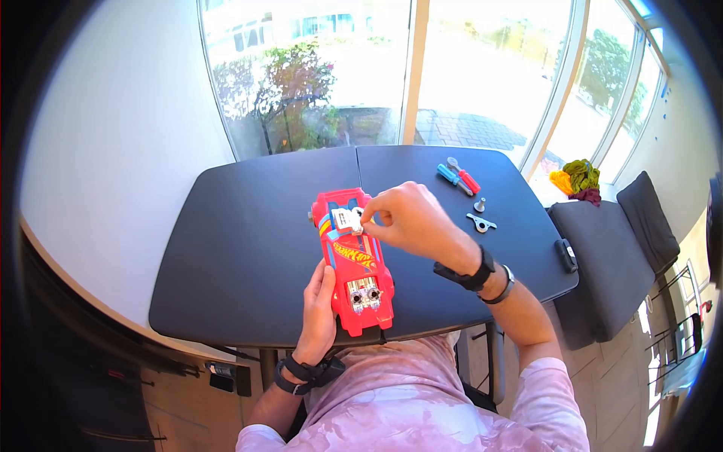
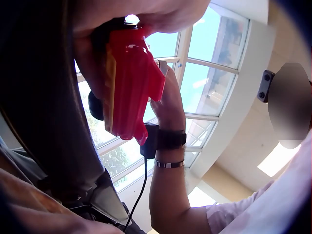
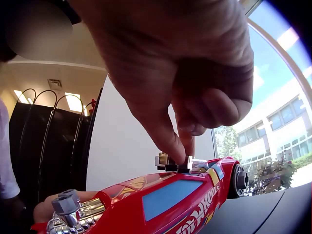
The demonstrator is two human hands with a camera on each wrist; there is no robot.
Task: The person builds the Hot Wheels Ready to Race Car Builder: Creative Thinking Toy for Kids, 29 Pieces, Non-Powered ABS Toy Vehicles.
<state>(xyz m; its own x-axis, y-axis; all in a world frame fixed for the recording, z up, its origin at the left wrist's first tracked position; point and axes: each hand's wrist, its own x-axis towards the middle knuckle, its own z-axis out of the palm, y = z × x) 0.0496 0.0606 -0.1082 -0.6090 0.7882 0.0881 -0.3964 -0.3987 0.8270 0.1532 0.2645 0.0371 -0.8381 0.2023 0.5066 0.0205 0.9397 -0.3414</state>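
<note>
A red toy car with yellow lettering and blue panels is held over the near side of the table. My left hand grips it by its left side, near the end with the chrome engine. Over the other end, my right hand pinches a small silver-and-black piece between thumb and forefinger, down at the car's top. A white part sits there beside the fingertips. Grey bolt heads stand up from the chrome engine. The left wrist view shows the car's red end from below.
On the dark table, a blue-handled tool and a red-handled tool lie at the far right. Nearer are a grey bolt-like part and a silver bracket. A black case lies at the right edge, beside a grey seat.
</note>
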